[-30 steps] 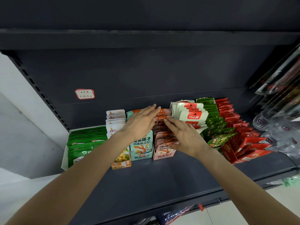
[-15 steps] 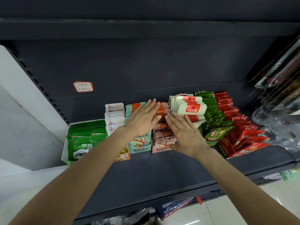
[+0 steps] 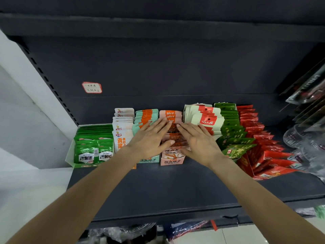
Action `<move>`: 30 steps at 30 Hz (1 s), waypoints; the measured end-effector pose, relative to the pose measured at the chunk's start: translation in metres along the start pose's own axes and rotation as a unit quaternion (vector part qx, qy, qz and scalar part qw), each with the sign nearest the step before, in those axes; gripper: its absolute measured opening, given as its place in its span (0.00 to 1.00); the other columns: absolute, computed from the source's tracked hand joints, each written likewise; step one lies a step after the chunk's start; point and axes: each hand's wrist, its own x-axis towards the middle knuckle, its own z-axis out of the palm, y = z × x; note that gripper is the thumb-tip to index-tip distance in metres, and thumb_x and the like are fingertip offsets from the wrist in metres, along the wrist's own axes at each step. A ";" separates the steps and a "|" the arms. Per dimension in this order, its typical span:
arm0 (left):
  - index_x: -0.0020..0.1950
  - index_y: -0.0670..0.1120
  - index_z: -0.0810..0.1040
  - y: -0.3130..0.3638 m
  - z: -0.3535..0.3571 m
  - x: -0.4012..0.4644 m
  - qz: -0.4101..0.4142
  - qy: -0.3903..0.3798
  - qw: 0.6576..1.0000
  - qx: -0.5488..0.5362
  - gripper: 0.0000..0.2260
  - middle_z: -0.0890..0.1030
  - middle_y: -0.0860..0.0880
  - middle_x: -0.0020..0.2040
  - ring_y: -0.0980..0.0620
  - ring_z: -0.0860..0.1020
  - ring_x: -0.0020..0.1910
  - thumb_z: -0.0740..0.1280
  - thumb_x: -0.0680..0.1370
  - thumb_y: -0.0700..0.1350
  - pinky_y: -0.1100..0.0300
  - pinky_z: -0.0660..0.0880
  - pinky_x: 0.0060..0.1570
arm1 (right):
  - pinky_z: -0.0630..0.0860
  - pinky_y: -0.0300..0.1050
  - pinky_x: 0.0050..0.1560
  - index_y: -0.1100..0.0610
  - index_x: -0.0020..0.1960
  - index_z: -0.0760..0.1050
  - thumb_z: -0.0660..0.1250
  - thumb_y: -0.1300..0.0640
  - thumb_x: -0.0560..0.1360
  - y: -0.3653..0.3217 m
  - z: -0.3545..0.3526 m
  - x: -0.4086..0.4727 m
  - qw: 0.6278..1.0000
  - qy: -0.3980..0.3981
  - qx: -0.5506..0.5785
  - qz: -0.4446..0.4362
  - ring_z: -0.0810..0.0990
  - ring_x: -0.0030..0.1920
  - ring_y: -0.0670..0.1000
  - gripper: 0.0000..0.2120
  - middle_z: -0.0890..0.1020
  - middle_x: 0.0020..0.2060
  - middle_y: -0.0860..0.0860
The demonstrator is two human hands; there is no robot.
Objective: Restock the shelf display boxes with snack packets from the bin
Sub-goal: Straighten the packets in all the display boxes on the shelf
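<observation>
A row of display boxes stands along the back of the dark shelf (image 3: 175,187). My left hand (image 3: 149,140) lies flat with straight fingers over the teal box (image 3: 147,160) and presses the left side of the pink packets (image 3: 170,114). My right hand (image 3: 198,141) lies flat too, fingers straight, pressing the right side of the same packets in the pink box (image 3: 173,160). Neither hand grips anything. The bin is out of view.
Left of the hands stand a green packet box (image 3: 91,147) and white-orange packets (image 3: 123,124). To the right are white-red packets (image 3: 205,118), green packets (image 3: 230,125) and red packets (image 3: 255,132). Hanging clear bags (image 3: 309,134) crowd the right edge. A label (image 3: 92,87) sticks on the back panel.
Both hands have drawn slightly toward me along the pink packets, staying flat. The camera view has tilted down a little.
</observation>
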 end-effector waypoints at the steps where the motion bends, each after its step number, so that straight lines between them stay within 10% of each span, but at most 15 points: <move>1: 0.77 0.51 0.41 0.003 -0.003 0.000 -0.009 0.005 1.000 -0.008 0.30 0.43 0.50 0.78 0.54 0.41 0.76 0.45 0.80 0.63 0.54 0.40 0.74 | 0.41 0.47 0.74 0.52 0.77 0.44 0.61 0.42 0.76 0.002 0.000 0.000 1.000 -0.004 0.006 -0.009 0.46 0.76 0.47 0.38 0.49 0.77 0.47; 16: 0.70 0.48 0.68 0.036 -0.041 0.019 -0.082 0.202 0.962 -0.166 0.19 0.74 0.47 0.64 0.48 0.70 0.63 0.59 0.80 0.48 0.53 0.69 0.59 | 0.56 0.46 0.74 0.52 0.76 0.55 0.65 0.52 0.77 0.057 -0.031 -0.023 0.974 0.084 0.169 0.123 0.54 0.75 0.51 0.32 0.57 0.76 0.49; 24: 0.75 0.50 0.59 0.062 -0.040 0.054 -0.052 0.136 0.969 -0.201 0.24 0.65 0.47 0.73 0.49 0.67 0.69 0.60 0.80 0.48 0.50 0.67 0.67 | 0.55 0.43 0.72 0.57 0.75 0.57 0.65 0.52 0.77 0.086 -0.038 -0.003 0.954 0.039 0.264 0.134 0.58 0.74 0.53 0.31 0.59 0.74 0.54; 27: 0.77 0.53 0.48 0.072 -0.038 0.062 -0.034 0.083 0.974 -0.207 0.33 0.54 0.52 0.77 0.51 0.57 0.74 0.63 0.78 0.52 0.52 0.59 0.71 | 0.61 0.40 0.67 0.56 0.73 0.62 0.67 0.55 0.76 0.093 -0.038 -0.001 0.958 0.081 0.265 0.079 0.66 0.68 0.51 0.29 0.69 0.66 0.52; 30: 0.76 0.53 0.54 0.074 -0.037 0.067 -0.035 0.107 0.980 -0.166 0.33 0.64 0.50 0.73 0.51 0.60 0.71 0.66 0.76 0.55 0.54 0.63 0.68 | 0.66 0.32 0.55 0.55 0.65 0.73 0.69 0.56 0.74 0.105 -0.039 0.001 0.954 0.091 0.285 0.039 0.73 0.55 0.46 0.19 0.73 0.53 0.47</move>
